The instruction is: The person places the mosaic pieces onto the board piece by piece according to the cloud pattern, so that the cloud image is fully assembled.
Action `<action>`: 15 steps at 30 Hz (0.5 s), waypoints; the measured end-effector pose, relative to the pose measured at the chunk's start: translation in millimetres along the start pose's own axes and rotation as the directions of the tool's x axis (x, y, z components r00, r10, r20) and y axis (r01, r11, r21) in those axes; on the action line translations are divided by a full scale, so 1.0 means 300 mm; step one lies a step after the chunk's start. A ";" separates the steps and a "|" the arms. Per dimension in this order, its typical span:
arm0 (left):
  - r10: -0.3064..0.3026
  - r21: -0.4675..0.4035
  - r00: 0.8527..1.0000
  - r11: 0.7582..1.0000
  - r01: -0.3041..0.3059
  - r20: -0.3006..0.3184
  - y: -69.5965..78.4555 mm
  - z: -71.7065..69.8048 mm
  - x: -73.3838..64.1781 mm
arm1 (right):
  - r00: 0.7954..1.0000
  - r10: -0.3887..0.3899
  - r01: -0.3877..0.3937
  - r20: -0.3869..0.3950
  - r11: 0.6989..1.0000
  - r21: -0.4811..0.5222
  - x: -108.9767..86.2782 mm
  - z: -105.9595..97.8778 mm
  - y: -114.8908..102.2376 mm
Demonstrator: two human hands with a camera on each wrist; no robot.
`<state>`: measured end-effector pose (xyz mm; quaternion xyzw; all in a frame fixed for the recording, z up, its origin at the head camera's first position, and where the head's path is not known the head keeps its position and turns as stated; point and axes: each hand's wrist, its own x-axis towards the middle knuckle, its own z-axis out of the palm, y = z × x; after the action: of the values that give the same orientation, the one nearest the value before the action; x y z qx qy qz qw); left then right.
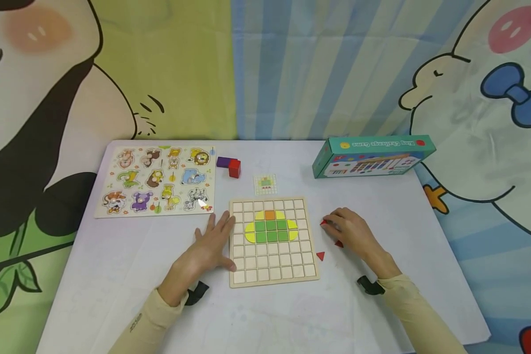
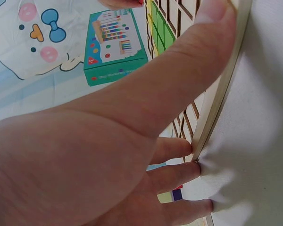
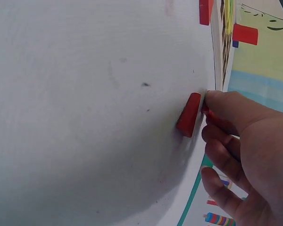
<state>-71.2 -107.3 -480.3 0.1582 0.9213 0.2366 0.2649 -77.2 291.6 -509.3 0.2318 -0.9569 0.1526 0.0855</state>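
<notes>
A wooden grid board lies mid-table, with green squares, an orange square and yellow rounded pieces set in its cells. My left hand rests at the board's left edge, fingers spread and straight, thumb over the lower left corner. To the right of the board, my right hand pinches a red triangle between thumb and fingertips. Close under that hand lies a second red triangle, seen standing out in the right wrist view. Another red triangle lies nearer the board's right edge.
Behind the board lies a small pattern card. An animal puzzle board is at the back left, beside a red block and a purple block. A green game box stands at the back right.
</notes>
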 end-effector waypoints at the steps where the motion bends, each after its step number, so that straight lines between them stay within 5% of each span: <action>1: 0.000 0.001 1.000 1.000 0.000 0.002 0.000 0.000 0.000 | 1.000 -0.019 0.019 -0.025 1.000 -0.004 0.001 0.004 0.000; 9: -0.005 0.001 1.000 1.000 0.005 0.015 0.007 -0.007 -0.002 | 0.973 -0.175 0.184 -0.148 0.981 0.053 0.059 0.020 -0.101; 15: 0.000 0.020 1.000 1.000 0.000 0.005 0.008 -0.009 -0.001 | 0.961 -0.267 0.272 -0.074 0.959 0.076 0.100 0.053 -0.253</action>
<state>-72.2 -106.3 -476.9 0.1615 0.9230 0.2271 0.2654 -69.4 209.4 -498.1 0.3586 -0.9057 0.1878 0.1256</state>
